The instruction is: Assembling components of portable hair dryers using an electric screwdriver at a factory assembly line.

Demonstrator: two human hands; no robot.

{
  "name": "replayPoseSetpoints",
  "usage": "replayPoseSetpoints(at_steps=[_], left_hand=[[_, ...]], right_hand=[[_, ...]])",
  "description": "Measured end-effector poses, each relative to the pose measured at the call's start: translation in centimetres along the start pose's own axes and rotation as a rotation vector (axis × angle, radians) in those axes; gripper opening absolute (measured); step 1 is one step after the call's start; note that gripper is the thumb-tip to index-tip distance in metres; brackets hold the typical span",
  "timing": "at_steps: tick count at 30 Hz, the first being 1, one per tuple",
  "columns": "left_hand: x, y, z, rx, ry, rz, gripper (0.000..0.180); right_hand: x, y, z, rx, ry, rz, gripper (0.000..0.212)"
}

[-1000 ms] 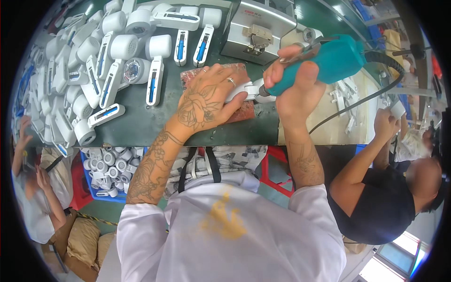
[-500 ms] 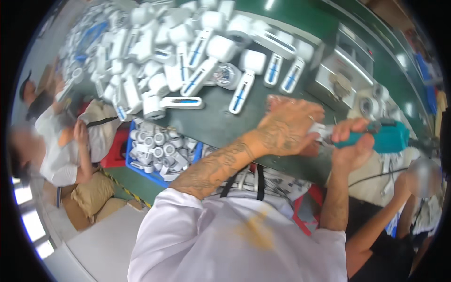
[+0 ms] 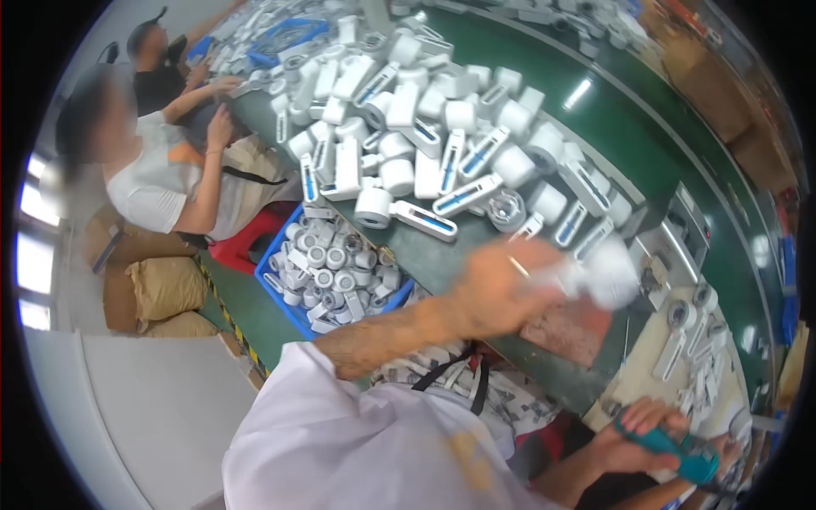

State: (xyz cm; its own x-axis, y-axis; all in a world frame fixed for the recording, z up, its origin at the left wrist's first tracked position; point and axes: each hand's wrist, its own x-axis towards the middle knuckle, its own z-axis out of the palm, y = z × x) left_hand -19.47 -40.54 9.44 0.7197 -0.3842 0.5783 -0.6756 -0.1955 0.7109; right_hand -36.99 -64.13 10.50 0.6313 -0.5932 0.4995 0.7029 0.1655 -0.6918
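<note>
My left hand (image 3: 506,289), smeared by motion, is closed around the handle of a white plastic device with a round head (image 3: 612,270). It hangs over the dark green table, above a reddish square pad (image 3: 568,331). Down at the right, my right hand (image 3: 633,442) grips a teal power screwdriver (image 3: 667,446), held beside the table's corner. Across the table lies a large heap of similar white devices (image 3: 395,144), several with a dark and blue strip along the handle.
A blue crate (image 3: 293,319) of white round-headed parts stands left of my arm. At the right are a metal box-shaped machine (image 3: 680,229) and a beige surface with white parts (image 3: 680,348). Two co-workers (image 3: 161,178) are at the left; cardboard boxes (image 3: 170,289) lie behind them.
My right hand has carried the screwdriver down, away from the pad. My left hand has lifted off the pad with the white device in it. The view has shifted too.
</note>
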Motion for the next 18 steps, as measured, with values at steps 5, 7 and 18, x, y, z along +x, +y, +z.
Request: replayPoseSetpoints(at_steps=[5, 7, 18], left_hand=[[4.3, -7.6, -14.5, -0.155, 0.701, -0.315, 0.041], [6.0, -12.8, -20.2, -0.077, 0.775, -0.324, 0.044], [9.1, -35.7, -42.9, 2.034, -0.304, -0.077, 0.038]], right_hand=[[-4.2, -1.4, -3.1, -0.190, 0.195, 0.138, 0.067], [-4.2, -1.6, -2.8, -0.304, 0.284, 0.168, 0.070], [-5.8, -1.1, -4.2, -0.089, 0.219, 0.288, 0.073]])
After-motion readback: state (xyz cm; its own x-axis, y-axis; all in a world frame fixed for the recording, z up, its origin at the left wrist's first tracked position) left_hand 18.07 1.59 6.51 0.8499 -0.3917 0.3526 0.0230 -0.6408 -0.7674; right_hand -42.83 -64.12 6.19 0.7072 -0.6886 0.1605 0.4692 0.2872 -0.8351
